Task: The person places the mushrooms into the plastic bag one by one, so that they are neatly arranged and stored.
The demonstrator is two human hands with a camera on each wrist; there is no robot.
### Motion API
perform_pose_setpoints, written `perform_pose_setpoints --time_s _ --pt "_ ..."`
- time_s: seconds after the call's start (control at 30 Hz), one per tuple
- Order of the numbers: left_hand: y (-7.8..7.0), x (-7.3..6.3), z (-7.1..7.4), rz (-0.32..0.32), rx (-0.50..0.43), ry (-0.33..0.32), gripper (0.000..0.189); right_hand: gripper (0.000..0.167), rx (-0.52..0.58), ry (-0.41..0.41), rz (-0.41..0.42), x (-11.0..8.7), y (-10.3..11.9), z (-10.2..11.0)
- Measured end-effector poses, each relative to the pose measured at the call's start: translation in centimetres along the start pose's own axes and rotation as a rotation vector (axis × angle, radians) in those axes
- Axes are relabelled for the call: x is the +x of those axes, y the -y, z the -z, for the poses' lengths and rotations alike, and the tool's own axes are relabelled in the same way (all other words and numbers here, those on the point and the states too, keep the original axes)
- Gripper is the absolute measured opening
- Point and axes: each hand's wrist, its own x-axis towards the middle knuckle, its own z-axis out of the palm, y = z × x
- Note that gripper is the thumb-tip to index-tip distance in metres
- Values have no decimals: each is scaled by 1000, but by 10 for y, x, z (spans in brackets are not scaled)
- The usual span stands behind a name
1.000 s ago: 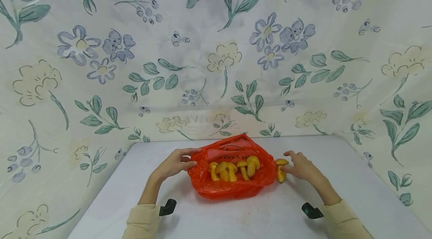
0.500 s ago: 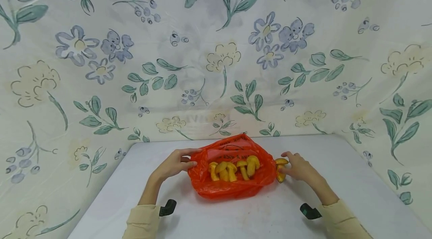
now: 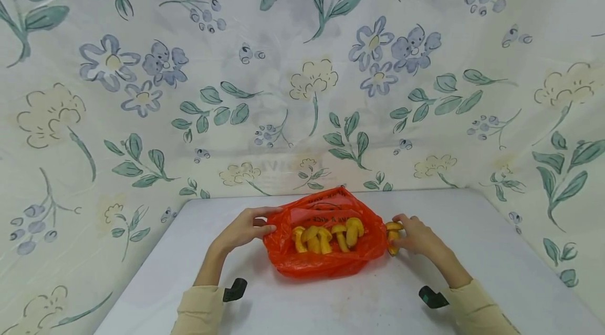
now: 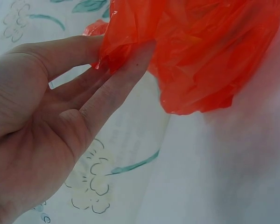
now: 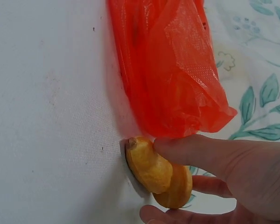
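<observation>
A red plastic bag (image 3: 326,267) lies on its side, its mouth facing the person, with several yellow-brown mushrooms (image 3: 352,232) showing inside. My left hand (image 3: 243,230) pinches the bag's left edge; in the left wrist view the thin red film (image 4: 130,32) sits between thumb and fingers. Just past the bag's right side stands a single mushroom (image 5: 149,163), cap away from the person. My right hand (image 3: 418,235) holds around it, thumb on the stem and the other fingers curved about the cap.
A white table (image 3: 340,309) lies under everything. Behind it hangs a cloth (image 3: 283,62) with flower and leaf print, reaching round both sides. Black wrist mounts (image 3: 235,290) jut inward beside both sleeves.
My right hand has shifted slightly left and closer around the lone mushroom, which stays in place. The left hand and the bag have not visibly moved.
</observation>
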Motion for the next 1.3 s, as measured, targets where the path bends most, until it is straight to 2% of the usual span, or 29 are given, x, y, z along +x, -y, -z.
perform_pose_setpoints --time_s 0.67,0.97,1.3 --pt "-3 2 1 -1 7 -2 45 66 45 3 -10 3 -2 1" --pt "2 4 1 -3 -6 0 46 64 50 23 46 3 -6 1" --pt "3 3 1 -4 -9 4 47 69 49 32 -21 2 -2 1"
